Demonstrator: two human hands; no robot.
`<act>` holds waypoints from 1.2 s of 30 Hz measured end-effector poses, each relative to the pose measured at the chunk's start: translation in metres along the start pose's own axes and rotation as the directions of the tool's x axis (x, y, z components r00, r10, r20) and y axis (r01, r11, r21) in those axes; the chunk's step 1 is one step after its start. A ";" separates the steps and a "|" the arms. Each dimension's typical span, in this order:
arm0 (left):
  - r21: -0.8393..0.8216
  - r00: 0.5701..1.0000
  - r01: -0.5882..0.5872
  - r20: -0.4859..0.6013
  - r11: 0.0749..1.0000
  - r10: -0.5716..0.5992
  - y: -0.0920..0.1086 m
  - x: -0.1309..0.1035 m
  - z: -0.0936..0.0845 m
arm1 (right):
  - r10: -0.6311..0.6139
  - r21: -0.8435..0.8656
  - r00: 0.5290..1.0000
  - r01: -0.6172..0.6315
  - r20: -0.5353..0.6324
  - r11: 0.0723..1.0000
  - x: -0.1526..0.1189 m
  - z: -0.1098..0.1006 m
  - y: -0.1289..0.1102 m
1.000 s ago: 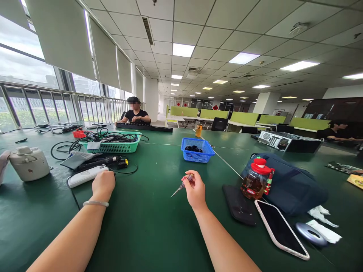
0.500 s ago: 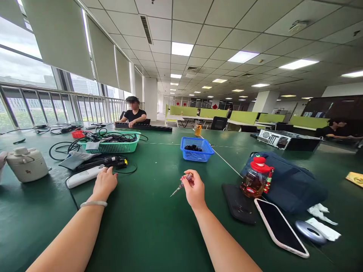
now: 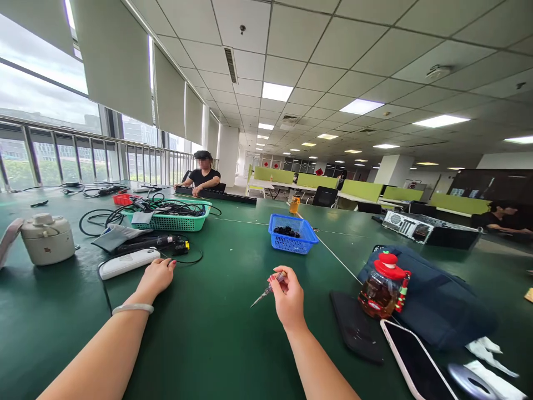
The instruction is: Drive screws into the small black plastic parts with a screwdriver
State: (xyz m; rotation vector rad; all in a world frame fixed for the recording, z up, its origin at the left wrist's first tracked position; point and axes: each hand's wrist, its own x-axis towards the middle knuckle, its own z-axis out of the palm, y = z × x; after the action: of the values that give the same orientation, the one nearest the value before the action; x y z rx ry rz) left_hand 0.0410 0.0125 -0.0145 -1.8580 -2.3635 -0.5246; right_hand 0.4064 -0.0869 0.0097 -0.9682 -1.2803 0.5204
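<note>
My right hand [image 3: 288, 294] is closed around the clear handle of a slim screwdriver [image 3: 261, 297]. Its metal tip points down and to the left, over the green table [image 3: 216, 344]. My left hand [image 3: 156, 276] rests on the table with its fingers bent loosely and nothing visible in them. Just beyond its fingertips are a thin black cable and the right end of a long white device [image 3: 129, 263]. A blue basket [image 3: 293, 243] with small black parts [image 3: 286, 231] stands farther out, beyond my right hand.
At left are a green basket [image 3: 175, 223] of cables and a beige jug [image 3: 48, 241]. A red-lidded jar [image 3: 381, 289], black pouch [image 3: 356, 325], phone [image 3: 416, 361] and dark blue bag [image 3: 441, 305] lie at right. A person [image 3: 203, 176] sits across the table.
The view has tilted up, so the table things sit lower in it. My left hand has drawn slightly back from the white device. The screwdriver stays in my right hand.
</note>
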 end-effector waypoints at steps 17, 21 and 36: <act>0.132 0.992 -0.125 -0.004 0.983 0.127 0.001 -0.004 -0.002 | 0.004 0.007 1.000 -0.004 0.013 1.000 -0.001 -0.001 0.000; 0.104 0.995 -0.097 -0.024 0.990 0.100 -0.001 -0.005 -0.003 | 0.003 -0.004 1.000 -0.003 0.014 1.000 -0.001 -0.002 0.000; -0.052 0.998 -0.065 -0.019 0.997 0.064 0.000 -0.005 -0.009 | 0.016 0.004 1.000 -0.016 0.013 1.000 -0.001 -0.002 -0.003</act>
State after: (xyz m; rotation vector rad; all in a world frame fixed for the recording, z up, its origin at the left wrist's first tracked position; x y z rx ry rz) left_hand 0.0414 0.0046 -0.0070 -1.9363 -2.2915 -0.5989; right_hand 0.4074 -0.0894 0.0115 -0.9737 -1.2830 0.5426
